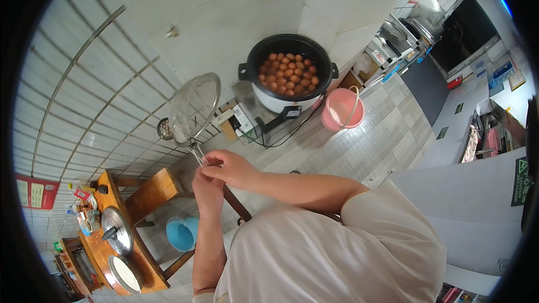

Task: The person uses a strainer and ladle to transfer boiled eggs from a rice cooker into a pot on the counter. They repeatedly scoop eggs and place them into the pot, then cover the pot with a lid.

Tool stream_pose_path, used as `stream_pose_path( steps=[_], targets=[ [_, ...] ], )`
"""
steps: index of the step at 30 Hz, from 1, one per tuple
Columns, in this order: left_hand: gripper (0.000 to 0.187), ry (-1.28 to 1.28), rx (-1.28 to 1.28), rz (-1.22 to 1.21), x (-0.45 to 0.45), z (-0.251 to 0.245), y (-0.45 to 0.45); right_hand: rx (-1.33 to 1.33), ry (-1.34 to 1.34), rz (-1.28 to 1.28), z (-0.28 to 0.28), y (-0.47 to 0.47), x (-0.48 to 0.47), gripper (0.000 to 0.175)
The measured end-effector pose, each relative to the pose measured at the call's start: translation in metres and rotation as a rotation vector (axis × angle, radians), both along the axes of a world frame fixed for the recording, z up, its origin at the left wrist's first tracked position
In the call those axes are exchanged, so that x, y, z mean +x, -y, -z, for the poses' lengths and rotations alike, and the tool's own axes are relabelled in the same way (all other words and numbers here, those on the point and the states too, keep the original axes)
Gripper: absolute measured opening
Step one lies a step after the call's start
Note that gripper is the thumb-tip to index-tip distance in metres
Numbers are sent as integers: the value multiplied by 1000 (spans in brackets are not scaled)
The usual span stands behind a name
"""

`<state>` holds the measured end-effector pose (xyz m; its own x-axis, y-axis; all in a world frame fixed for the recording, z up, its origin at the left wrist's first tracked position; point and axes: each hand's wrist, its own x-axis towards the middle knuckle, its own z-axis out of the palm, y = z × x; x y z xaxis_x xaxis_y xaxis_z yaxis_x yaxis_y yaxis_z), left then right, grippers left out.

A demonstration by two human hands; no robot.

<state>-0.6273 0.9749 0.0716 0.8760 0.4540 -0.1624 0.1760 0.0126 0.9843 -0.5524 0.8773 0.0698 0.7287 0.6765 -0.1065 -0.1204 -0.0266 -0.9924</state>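
A wire mesh strainer (196, 107) with a round metal rim is raised before me near the tiled wall. Its wire handle runs down to my left hand (208, 183), which is closed round the handle's lower end. My right hand (229, 168) meets the left at the same spot, fingers curled on the handle; whether it grips firmly is hard to see. Beyond the strainer, a large black-rimmed cooker (290, 38) holds many brown eggs (290, 73) in dark liquid. A small metal container (164, 129) with pale contents shows just left of the strainer.
A pink bucket (334, 113) stands on the floor right of the cooker, near a black cable. Boxes (242, 120) lie left of it. At lower left, a wooden table (149, 261) bears a metal lid (120, 233) and a pan (125, 275), with a blue bucket (180, 235) alongside.
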Motion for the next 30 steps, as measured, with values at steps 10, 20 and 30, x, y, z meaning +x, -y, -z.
stream_pose_path(
  steps=[10,20,30],
  targets=[
    [28,-108,-458,-29,125,-6,107,139,-716,15,18,148,93,48],
    [23,-82,-654,482,221,16,148,321,-662,252,15,185,187,47],
    [53,-333,-536,787,240,36,129,380,-573,1308,44,210,211,25]
  ],
)
